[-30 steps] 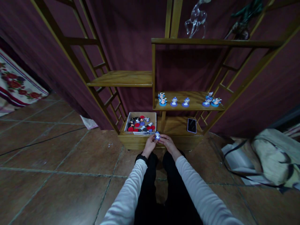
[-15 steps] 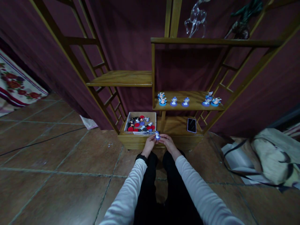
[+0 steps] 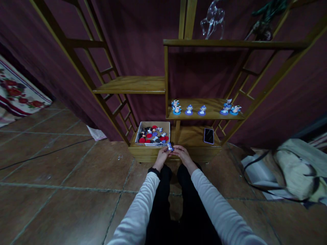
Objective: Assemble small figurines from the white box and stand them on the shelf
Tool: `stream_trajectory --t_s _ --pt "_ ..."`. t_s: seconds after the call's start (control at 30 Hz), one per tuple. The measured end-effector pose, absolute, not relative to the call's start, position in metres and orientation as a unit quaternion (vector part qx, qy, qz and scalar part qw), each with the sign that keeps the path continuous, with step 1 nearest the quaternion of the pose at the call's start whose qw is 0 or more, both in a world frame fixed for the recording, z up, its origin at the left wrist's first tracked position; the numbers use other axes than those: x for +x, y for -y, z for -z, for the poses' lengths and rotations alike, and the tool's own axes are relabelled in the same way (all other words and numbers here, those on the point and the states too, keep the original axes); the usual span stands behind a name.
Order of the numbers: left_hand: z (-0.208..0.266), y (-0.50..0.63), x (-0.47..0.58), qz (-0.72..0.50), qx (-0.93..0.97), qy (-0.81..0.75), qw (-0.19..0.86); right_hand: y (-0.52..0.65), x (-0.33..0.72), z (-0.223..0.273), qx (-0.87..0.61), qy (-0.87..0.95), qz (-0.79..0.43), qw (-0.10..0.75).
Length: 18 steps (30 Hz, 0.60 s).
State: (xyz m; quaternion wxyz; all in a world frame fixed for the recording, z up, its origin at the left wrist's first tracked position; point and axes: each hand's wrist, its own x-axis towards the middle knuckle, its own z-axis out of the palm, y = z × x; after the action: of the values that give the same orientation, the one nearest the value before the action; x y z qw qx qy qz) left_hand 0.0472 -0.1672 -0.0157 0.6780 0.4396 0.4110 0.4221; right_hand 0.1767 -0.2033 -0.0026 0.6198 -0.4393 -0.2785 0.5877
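Observation:
A small purple-and-white figurine [image 3: 170, 146] is held between my two hands, just in front of the cabinet's lower edge. My left hand [image 3: 162, 156] is closed on it from the left, and my right hand [image 3: 181, 153] grips its base from the right. The figurine leans to the left. Right behind my hands stands an open cardboard box [image 3: 167, 126] with several figurines and red and purple discs inside. On the shelf [image 3: 212, 103] above stand several similar figurines, among them a purple one [image 3: 202, 110] and a blue-based one [image 3: 176, 110].
A phone [image 3: 208, 135] lies on the lower shelf [image 3: 189, 136], right of the box. A glass horse [image 3: 213, 18] and a dark green statue [image 3: 267, 22] stand on the upper shelf [image 3: 230, 43]. Bags [image 3: 293, 170] lie on the floor at right; a cable [image 3: 51, 153] runs along the left.
The figurine has turned from upright to leaning left between my fingers, and shifted slightly left. My hands have hardly moved.

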Motion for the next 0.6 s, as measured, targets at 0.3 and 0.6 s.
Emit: stream_trajectory --t_s 0.3,0.6 --pt "0.013 0.168 0.043 -0.425 0.395 -0.419 0.698 0.202 0.178 0.004 -0.458 0.268 -0.576 0.621" --pt "0.011 0.17 0.046 -0.448 0.461 -0.422 0.639 0.198 0.178 0.013 -0.492 0.276 -0.58 0.588"
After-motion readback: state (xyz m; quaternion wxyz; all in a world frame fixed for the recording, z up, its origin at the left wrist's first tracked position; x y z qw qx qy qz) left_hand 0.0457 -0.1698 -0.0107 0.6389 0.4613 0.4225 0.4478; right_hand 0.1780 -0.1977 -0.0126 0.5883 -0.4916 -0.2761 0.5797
